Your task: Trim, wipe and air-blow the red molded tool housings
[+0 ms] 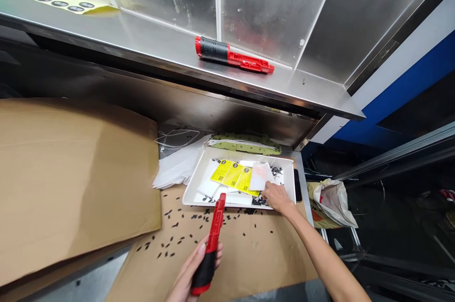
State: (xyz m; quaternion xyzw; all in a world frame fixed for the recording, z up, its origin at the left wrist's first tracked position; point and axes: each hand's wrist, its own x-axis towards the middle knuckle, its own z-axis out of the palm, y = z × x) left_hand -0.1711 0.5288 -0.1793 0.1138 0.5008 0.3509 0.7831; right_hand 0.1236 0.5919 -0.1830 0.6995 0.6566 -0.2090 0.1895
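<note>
My left hand (194, 269) is closed round a red and black tool (210, 245), black grip down and red end pointing up toward the white tray (199, 183). My right hand (277, 196) reaches into the tray's right part, fingers pinched at a small pile of black bits (259, 201), just below a white card (260, 176). Yellow labels (234, 176) lie in the tray's middle. A second red and black tool (232, 55) lies on the steel shelf (159, 50) above.
Brown cardboard (249, 250) covers the bench, strewn with several small black pieces (177, 238). A large cardboard sheet (71, 178) stands at the left. White papers (177, 167) and a green-spotted pouch (245, 144) lie behind the tray. A crumpled bag (332, 202) hangs at the right.
</note>
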